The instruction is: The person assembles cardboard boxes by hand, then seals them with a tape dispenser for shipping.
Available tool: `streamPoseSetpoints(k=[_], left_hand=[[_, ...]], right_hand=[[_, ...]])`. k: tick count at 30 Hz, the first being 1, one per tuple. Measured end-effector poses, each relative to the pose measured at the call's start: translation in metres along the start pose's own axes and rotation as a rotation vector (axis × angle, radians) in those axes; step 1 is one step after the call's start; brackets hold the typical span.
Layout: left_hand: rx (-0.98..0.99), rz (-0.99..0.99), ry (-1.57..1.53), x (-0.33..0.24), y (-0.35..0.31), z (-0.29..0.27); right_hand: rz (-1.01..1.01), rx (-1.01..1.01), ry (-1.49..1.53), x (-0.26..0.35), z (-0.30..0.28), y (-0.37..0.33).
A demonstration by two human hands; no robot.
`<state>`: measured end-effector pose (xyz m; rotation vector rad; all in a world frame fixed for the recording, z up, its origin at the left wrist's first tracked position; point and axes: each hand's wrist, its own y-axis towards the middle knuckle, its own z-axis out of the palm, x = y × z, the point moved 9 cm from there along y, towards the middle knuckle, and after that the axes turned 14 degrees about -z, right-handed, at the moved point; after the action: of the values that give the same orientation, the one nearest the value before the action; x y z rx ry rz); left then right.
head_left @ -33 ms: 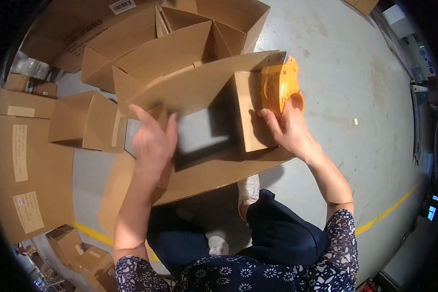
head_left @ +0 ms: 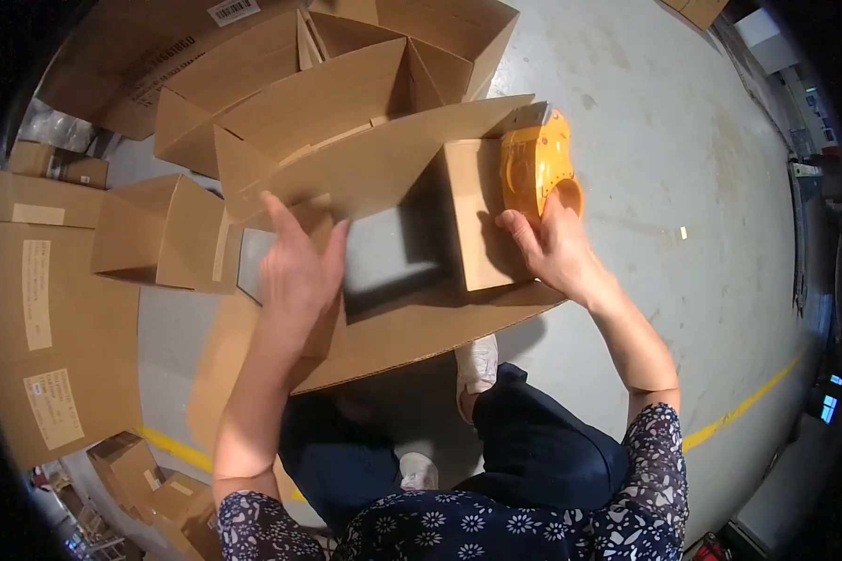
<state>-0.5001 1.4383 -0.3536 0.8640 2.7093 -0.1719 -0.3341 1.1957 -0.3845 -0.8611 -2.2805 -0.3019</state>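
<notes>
A cardboard box [head_left: 393,353] stands in front of me, its inside facing up and the grey floor visible through its middle. My right hand [head_left: 563,248] grips an orange tape dispenser [head_left: 539,159] beside the box's right end flap [head_left: 482,224], with its thumb against that flap. At the opposite end, my left hand [head_left: 299,276] rests on the left end flap [head_left: 320,323], index finger stretched out and thumb apart. The other fingers of the left hand are partly hidden. Both end flaps lean inward, while the long far flap [head_left: 365,164] stands up behind them.
Several open cardboard boxes [head_left: 337,89] stand close together beyond this one. A smaller open box [head_left: 192,229] is on the left, near a large flat carton [head_left: 112,318] with labels. Grey floor [head_left: 646,159] stretches out on the right, crossed by a yellow line [head_left: 744,402].
My left hand has shifted slightly, and the left end flap has swung a little inward with it. The right hand and tape dispenser are almost unmoved.
</notes>
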Motion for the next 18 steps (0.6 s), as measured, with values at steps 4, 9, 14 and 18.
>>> streamPoseSetpoints(k=[4,9,14,18], left_hand=[[0.523,-0.065,-0.094,0.009,-0.016,0.018],[1.146,0.659,0.081,-0.003,-0.096,0.004],[1.103,0.418,0.009,-0.003,-0.054,0.039],[0.927,0.500,0.252,-0.007,-0.006,0.062]], right_hand=[[0.066,0.100,0.081,-0.022,0.010,-0.004],[0.048,0.012,0.420,-0.015,0.009,-0.006],[0.116,-0.253,0.796,-0.047,0.000,-0.025],[0.096,-0.432,0.689,-0.071,-0.010,-0.041]])
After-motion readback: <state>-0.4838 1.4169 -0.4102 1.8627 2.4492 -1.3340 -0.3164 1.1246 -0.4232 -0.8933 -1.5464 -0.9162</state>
